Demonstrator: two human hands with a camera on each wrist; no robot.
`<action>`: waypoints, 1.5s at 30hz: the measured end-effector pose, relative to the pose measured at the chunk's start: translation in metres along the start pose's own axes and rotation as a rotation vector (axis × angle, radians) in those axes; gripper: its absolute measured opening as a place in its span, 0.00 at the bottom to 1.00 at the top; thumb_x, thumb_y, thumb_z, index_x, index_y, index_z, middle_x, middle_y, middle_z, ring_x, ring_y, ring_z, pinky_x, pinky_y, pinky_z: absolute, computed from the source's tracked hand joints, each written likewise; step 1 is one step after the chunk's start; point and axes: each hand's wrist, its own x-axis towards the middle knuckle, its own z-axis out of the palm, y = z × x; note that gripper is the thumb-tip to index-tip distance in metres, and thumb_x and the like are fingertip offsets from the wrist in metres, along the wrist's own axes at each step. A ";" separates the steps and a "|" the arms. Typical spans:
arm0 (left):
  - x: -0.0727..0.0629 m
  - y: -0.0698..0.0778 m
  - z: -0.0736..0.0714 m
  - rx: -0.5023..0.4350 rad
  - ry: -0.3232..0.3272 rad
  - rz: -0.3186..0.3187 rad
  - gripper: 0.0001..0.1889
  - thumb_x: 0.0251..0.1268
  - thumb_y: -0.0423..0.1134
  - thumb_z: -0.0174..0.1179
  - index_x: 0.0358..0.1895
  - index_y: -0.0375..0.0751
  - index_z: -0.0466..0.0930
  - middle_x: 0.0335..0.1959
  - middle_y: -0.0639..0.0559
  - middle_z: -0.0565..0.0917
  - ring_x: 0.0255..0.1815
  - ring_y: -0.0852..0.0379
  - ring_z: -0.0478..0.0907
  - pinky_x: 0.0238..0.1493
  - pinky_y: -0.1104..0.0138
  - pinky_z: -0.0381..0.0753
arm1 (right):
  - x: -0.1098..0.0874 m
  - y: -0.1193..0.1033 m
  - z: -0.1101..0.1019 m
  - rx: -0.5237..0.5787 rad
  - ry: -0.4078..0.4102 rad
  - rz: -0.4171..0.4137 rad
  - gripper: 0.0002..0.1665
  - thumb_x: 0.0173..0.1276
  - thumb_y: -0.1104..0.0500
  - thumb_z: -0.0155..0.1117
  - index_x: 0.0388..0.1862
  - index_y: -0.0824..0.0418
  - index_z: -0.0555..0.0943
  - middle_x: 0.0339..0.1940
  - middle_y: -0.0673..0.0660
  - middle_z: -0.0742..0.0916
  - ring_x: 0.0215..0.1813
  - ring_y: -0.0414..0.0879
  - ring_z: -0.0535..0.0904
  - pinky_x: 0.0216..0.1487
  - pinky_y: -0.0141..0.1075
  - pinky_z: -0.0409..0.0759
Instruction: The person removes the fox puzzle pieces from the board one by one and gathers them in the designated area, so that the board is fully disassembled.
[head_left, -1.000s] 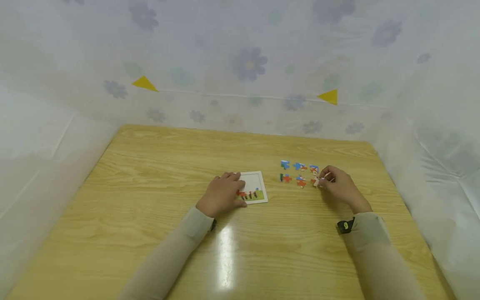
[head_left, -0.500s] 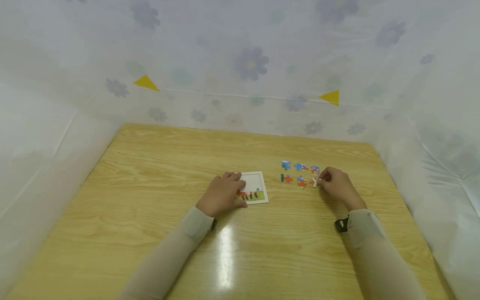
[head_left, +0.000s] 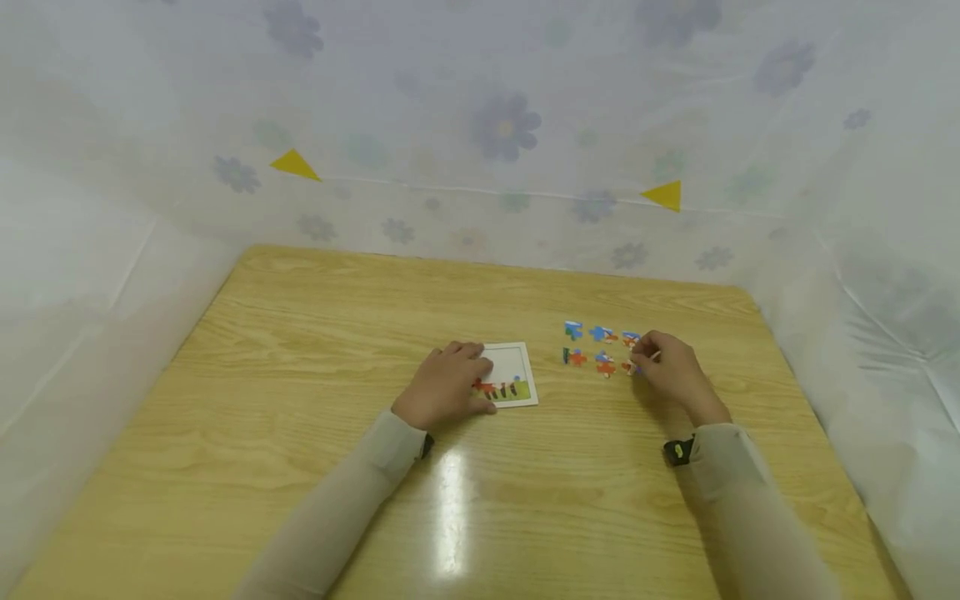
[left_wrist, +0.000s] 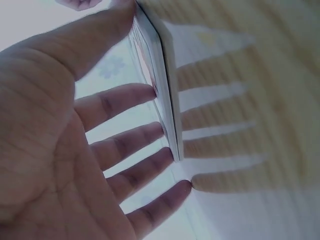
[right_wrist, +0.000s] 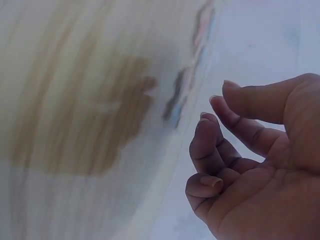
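Observation:
My left hand (head_left: 442, 385) rests on the left side of a small white-bordered puzzle tray (head_left: 531, 385), fingers spread and straight. In the left wrist view, fingertips of that left hand (left_wrist: 55, 130) lie along the tray's (left_wrist: 162, 82) edge. A strip of red and green picture (head_left: 512, 390) shows at the tray's near side. To the right, my right hand (head_left: 678, 375) hovers with bent fingers at the right end of two rows of jigsaw pieces (head_left: 604, 365). In the right wrist view, a gap shows between thumb and index fingertip of the right hand (right_wrist: 280, 150), with nothing visible in it.
A wood-grain table (head_left: 360, 317) carries everything. White flowered sheeting (head_left: 450, 125) rises behind it and on both sides. Two yellow triangles (head_left: 296, 164) mark the back sheet. Blue and red jigsaw pieces (head_left: 573, 331) lie between the tray and the right hand.
My right hand, earlier pinching a jigsaw piece at the end of the near row, has shifted slightly and its fingertips have parted. The left hand and tray stay in place.

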 end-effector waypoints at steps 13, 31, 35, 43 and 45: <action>0.003 -0.018 -0.003 -0.172 0.065 -0.014 0.26 0.68 0.55 0.69 0.62 0.45 0.83 0.74 0.45 0.73 0.74 0.43 0.68 0.72 0.45 0.68 | 0.020 -0.084 0.046 0.047 -0.084 -0.242 0.04 0.77 0.63 0.64 0.42 0.64 0.81 0.37 0.55 0.84 0.36 0.47 0.78 0.40 0.42 0.79; -0.008 -0.034 -0.019 -0.080 -0.072 -0.053 0.44 0.52 0.62 0.77 0.71 0.44 0.77 0.78 0.48 0.68 0.79 0.42 0.61 0.75 0.41 0.63 | 0.028 -0.151 0.116 0.031 -0.401 -0.372 0.15 0.69 0.64 0.72 0.51 0.62 0.79 0.35 0.51 0.81 0.36 0.44 0.77 0.40 0.39 0.79; -0.009 -0.032 -0.019 -0.056 -0.065 -0.055 0.44 0.52 0.63 0.77 0.70 0.43 0.77 0.78 0.48 0.68 0.79 0.42 0.61 0.73 0.40 0.64 | 0.028 -0.152 0.121 0.015 -0.370 -0.367 0.13 0.70 0.65 0.70 0.49 0.61 0.78 0.34 0.51 0.80 0.35 0.44 0.75 0.39 0.39 0.77; -0.009 -0.030 -0.016 -0.041 -0.074 -0.076 0.46 0.52 0.63 0.76 0.73 0.44 0.75 0.79 0.48 0.66 0.80 0.43 0.59 0.74 0.41 0.64 | 0.027 -0.157 0.122 0.026 -0.372 -0.332 0.15 0.70 0.68 0.69 0.50 0.62 0.75 0.36 0.53 0.80 0.36 0.45 0.75 0.38 0.39 0.77; -0.009 -0.029 -0.016 -0.046 -0.075 -0.083 0.46 0.52 0.62 0.76 0.74 0.44 0.74 0.79 0.49 0.65 0.80 0.43 0.59 0.74 0.41 0.63 | 0.027 -0.157 0.122 0.028 -0.370 -0.328 0.15 0.69 0.69 0.69 0.50 0.62 0.74 0.37 0.54 0.79 0.35 0.45 0.74 0.37 0.39 0.76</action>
